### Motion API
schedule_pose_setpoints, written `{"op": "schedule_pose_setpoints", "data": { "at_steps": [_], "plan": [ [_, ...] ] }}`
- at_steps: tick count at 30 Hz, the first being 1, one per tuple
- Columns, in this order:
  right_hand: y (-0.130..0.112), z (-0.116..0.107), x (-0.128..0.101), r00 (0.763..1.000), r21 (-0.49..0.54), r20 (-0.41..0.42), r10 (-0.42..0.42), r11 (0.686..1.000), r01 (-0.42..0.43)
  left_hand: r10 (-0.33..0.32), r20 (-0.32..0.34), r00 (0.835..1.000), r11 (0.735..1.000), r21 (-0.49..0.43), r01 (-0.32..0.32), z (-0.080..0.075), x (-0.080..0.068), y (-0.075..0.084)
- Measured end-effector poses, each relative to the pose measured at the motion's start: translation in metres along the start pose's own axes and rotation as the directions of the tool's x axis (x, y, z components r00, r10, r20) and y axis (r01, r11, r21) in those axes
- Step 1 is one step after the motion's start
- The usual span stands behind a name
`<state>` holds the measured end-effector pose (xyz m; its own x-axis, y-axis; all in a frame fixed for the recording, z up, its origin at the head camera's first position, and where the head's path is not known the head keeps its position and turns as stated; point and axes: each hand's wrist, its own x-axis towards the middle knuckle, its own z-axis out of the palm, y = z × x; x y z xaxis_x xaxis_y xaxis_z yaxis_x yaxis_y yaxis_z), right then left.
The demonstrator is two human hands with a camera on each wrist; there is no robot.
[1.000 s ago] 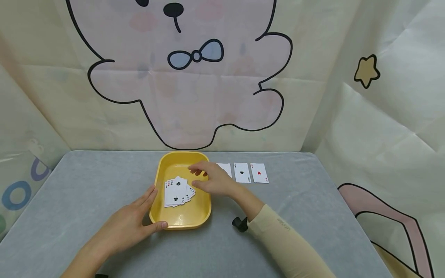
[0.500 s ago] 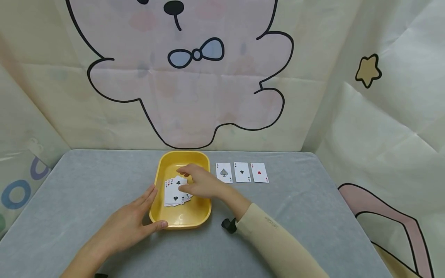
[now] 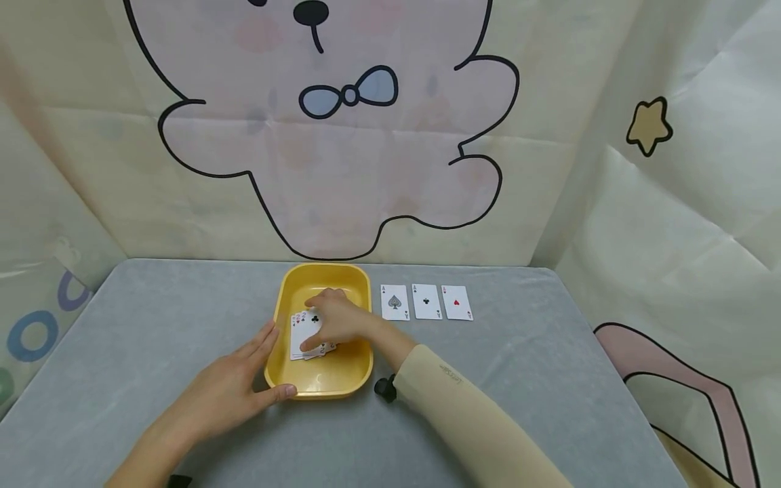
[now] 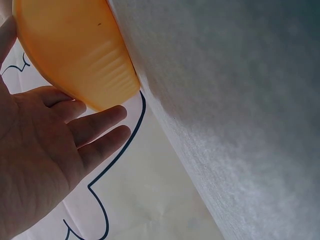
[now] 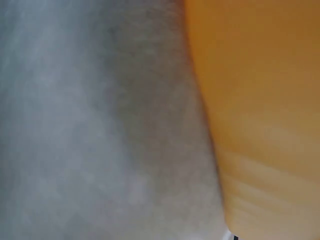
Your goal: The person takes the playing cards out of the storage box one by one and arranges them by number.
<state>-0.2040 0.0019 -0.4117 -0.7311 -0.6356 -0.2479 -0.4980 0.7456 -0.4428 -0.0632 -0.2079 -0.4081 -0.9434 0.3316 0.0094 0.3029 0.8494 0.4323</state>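
A loose pile of playing cards [image 3: 302, 335] lies in a yellow tray [image 3: 329, 383], a pick-up apparently the step in hand

White and face up, a black club showing, the playing cards are partly hidden by the right hand [image 3: 338, 318], its thumb and fingers apart; whether they touch cannot be told; the next move likely calls for pinching one thin edge; the left hand [image 3: 234, 379] rests against the tray, fingers straight along its side, thumb at the near rim; three single cards [image 3: 426, 302] lie beyond in a row on the gray table [image 3: 464, 359].
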Motion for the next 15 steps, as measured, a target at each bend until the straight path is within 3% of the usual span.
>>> {"op": "schedule_pose_setpoints", "data": {
  "at_steps": [7, 15],
  "plan": [
    [-0.002, 0.007, 0.004, 1.000, -0.093, 0.008, 0.000, 0.996, 0.001, -0.016, 0.007, 1.000, 1.000, -0.014, 0.016, -0.001, 0.000, 0.001],
    [-0.001, 0.013, 0.006, 1.000, -0.105, 0.010, 0.003, 0.994, -0.002, -0.012, 0.007, 1.000, 1.000, 0.000, 0.012, -0.001, 0.001, 0.001]
  ]
}}
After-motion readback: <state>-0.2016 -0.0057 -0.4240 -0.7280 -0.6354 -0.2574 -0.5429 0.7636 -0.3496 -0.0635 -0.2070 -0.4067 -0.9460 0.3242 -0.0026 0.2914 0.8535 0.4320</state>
